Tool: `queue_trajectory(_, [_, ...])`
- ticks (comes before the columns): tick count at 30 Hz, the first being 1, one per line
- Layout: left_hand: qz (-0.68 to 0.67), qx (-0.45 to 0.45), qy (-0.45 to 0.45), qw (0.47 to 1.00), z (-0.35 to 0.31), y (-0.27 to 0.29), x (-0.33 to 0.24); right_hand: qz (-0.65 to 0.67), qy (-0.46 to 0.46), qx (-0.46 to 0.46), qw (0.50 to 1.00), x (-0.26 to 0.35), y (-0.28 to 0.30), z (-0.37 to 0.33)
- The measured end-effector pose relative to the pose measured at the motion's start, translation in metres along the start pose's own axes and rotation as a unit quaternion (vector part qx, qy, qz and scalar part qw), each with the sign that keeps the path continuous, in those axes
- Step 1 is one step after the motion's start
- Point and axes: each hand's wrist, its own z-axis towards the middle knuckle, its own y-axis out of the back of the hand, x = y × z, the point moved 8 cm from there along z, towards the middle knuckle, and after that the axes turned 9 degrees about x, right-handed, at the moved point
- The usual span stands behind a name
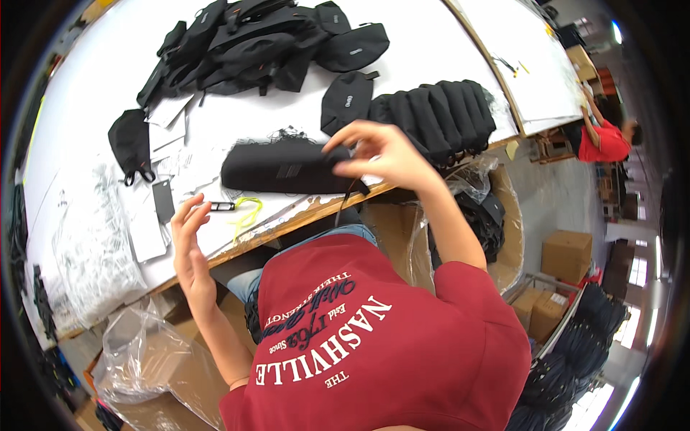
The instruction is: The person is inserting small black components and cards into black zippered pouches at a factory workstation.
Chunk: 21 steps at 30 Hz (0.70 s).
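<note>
A long black fabric pouch lies on the white table near its front edge. At the pouch's right end is my right hand, thumb and fingers curled round that end; a thin dark strap hangs below them. My left hand is raised at the table edge, left of the pouch, its fingers apart. Just beside its fingertips is a small black-and-silver tool with a bright yellow cord; its exact kind is unclear. Loose dark threads lie behind the pouch.
A heap of black bags covers the back of the table. Several black pouches are lined up at right. Clear plastic bags lie at left. Below the edge stand plastic-lined cartons. A person in red works far right.
</note>
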Motion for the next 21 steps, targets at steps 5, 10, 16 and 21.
queue_trajectory(5, [-0.204, 0.203, -0.201, 0.936, 0.03, -0.035, -0.115, -0.166, 0.074, -0.423, 0.888, -0.001, 0.16, -0.095])
queue_trajectory(10, [-0.409, 0.199, -0.266, 0.85, 0.011, -0.046, -0.17, -0.293, 0.045, -0.569, 0.767, -0.028, 0.275, -0.177])
queue_trajectory(16, [-0.533, -0.002, -0.097, 0.841, 0.004, -0.094, -0.204, -0.435, -0.181, -0.519, 0.714, -0.113, 0.332, -0.227])
queue_trajectory(21, [-0.456, 0.202, -0.18, 0.848, 0.03, -0.086, -0.13, -0.436, -0.208, -0.489, 0.727, -0.144, 0.335, -0.222])
